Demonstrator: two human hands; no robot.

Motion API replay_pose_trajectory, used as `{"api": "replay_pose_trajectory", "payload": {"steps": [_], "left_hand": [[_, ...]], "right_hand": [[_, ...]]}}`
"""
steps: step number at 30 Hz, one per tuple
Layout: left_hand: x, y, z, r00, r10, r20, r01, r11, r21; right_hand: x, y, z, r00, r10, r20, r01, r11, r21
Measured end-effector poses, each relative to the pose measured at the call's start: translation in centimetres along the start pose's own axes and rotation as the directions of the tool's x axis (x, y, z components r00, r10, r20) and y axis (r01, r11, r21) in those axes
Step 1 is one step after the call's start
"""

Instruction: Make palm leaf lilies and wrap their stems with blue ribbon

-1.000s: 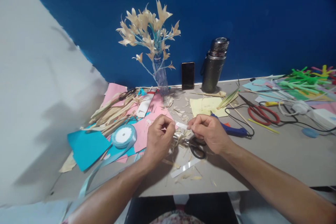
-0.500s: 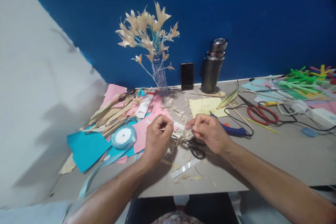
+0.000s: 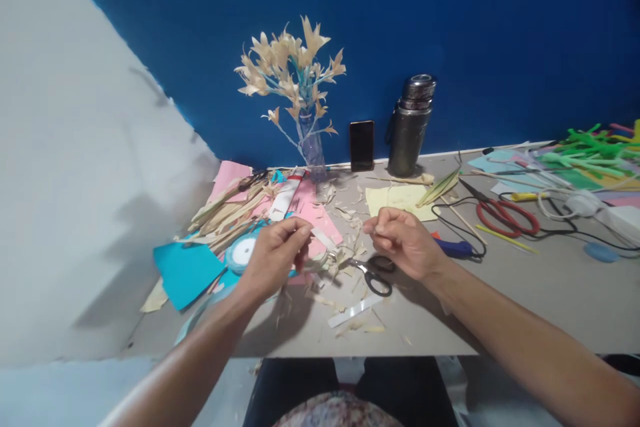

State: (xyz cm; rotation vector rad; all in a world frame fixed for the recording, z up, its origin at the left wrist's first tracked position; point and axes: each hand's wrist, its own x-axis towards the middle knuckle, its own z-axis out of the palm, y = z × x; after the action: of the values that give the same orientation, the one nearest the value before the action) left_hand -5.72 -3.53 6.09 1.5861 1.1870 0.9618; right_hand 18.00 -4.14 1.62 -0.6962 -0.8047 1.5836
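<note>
Left hand (image 3: 277, 250) inspected first: thumb and forefinger close on one end of a white strip (image 3: 325, 239), the free end pointing to 4 o'clock over the bench (image 3: 425, 333). We judge the end grip is meant to leave most of the length exposed. Taking that strip as the dial's centre, the right hand (image 3: 407, 247) is at 3 o'clock, apart from it, fingers drawn narrow; we cannot tell whether anything thin is between them.

We find black-handled scissors (image 3: 379, 282) at 4 o'clock, partly among scraps (image 3: 345, 257), presumably kept near for easy reach. A second strip (image 3: 355, 311) lies flat at 5 o'clock. At 9 o'clock we record a roll (image 3: 243, 253), partly hidden by the left hand.

Flowers (image 3: 293, 67) stand in a bottle (image 3: 311, 143) at 12 o'clock, with a phone (image 3: 361, 146) upright at 1 o'clock; we suppose both sit by the wall (image 3: 480, 47) to free the working area.
</note>
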Motion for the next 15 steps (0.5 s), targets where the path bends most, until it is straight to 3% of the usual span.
{"api": "replay_pose_trajectory", "payload": {"steps": [3,6,11,13,15], "left_hand": [[-1.7,0.8,-2.7,0.998,0.051,0.041,-0.054,0.996,0.072],[-2.6,0.8,-4.2,0.994,0.11,-0.024,-0.105,0.984,0.144],[-2.5,-0.7,-4.2,0.997,0.081,-0.009,-0.081,0.995,0.061],[-2.6,-1.1,-4.2,0.988,0.134,-0.079,-0.128,0.988,0.082],[-3.0,-1.3,-4.2,0.969,0.189,-0.161,-0.152,0.965,0.213]], "right_hand": [[-0.1,-0.1,-0.1,1.0,-0.001,0.013,0.001,1.0,-0.008],[-0.3,-0.1,-0.2,1.0,0.011,0.023,-0.01,0.999,-0.037],[-0.3,0.3,-0.2,0.999,0.037,0.039,-0.033,0.995,-0.094],[-0.3,0.3,-0.1,0.998,0.044,0.041,-0.039,0.993,-0.108],[-0.3,0.2,-0.1,0.998,0.052,0.047,-0.045,0.99,-0.132]]}}
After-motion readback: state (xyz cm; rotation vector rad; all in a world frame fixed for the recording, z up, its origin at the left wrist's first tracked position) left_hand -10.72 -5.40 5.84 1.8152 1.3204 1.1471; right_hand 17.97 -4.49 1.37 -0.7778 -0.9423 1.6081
